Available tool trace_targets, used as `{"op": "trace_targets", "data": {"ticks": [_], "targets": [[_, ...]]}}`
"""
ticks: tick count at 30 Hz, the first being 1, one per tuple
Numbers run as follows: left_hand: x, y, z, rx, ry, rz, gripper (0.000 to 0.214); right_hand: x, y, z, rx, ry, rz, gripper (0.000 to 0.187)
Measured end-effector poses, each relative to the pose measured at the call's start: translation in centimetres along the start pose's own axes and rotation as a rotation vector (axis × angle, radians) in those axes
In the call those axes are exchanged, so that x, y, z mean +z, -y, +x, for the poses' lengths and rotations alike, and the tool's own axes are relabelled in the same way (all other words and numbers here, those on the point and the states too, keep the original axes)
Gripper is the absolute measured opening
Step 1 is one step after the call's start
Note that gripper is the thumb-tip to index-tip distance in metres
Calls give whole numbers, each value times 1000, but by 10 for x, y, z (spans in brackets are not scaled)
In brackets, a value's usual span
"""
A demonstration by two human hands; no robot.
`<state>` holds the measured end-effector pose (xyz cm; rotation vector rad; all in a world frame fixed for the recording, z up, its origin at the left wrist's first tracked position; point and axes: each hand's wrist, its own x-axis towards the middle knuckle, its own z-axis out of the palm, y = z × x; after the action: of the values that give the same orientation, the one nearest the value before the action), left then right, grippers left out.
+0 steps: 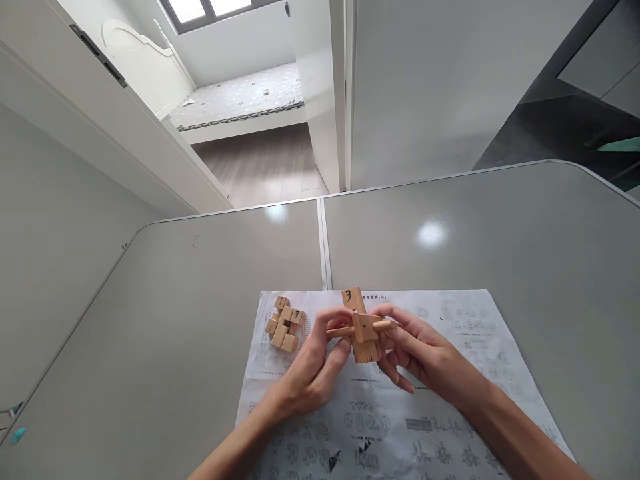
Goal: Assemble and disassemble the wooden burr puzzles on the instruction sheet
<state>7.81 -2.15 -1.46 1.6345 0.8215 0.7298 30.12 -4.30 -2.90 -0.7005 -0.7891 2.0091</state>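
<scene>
Both hands hold a wooden puzzle assembly (364,328) above a printed sheet. It has a flat block marked 3 at its top end, a crosswise block on top, and a thin rod running sideways through it. My left hand (320,363) grips its left side, fingertips around the rod and thumb at the block's edge. My right hand (417,343) pinches the rod's right end, with its lower fingers curled beneath. Left of my left hand, a small interlocked wooden puzzle (286,325), also marked 3, lies on the sheet.
The large paper sheet (390,387) carries printed puzzle diagrams and Chinese text. It lies on a grey table (200,333) with a metal seam (324,243) down its middle. Beyond the table's far edge an open doorway shows a bed (240,97); a white wall (440,87) stands to its right.
</scene>
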Motion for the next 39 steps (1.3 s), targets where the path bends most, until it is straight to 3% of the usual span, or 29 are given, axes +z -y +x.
{"op": "trace_targets", "data": {"ticks": [9,15,20,27,32,39], "targets": [[-5,2,2,-23,86,-38,60,-1,-3,-1,24,40,-158,29],[-5,4,3,6,125,-140,100,3,1,1,31,32,-211,32],[1,5,7,63,175,-189,82,7,2,-1,37,42,-235,38],[6,8,2,21,121,-279,90,7,3,-1,36,40,-248,38],[4,14,3,29,116,-228,73,7,3,-2,42,25,-257,36],[1,17,4,28,87,-156,73,5,2,-2,45,22,-267,36]]}}
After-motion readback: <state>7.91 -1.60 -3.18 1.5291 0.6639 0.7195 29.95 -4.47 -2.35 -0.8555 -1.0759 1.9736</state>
